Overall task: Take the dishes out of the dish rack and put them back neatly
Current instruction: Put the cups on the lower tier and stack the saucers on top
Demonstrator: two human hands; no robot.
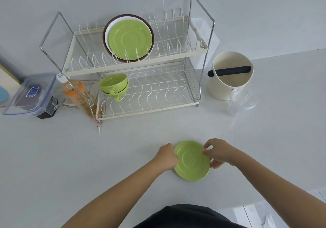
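Left of the dish rack sits a clear lidded box, contents hard to make out. The rack's top shelf holds a green plate standing in front of a white and a brown one; two stacked green cups sit on the bottom shelf. Right of the rack, a cream canister has a black bar across it. In front of the rack, a green saucer lies on the counter: left hand curled onto its left edge, right hand pinching the right rim.

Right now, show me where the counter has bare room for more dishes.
Bare counter left of the saucer, in front of the rack. Crowded beside the rack: bottle and box left, canister and jar right.
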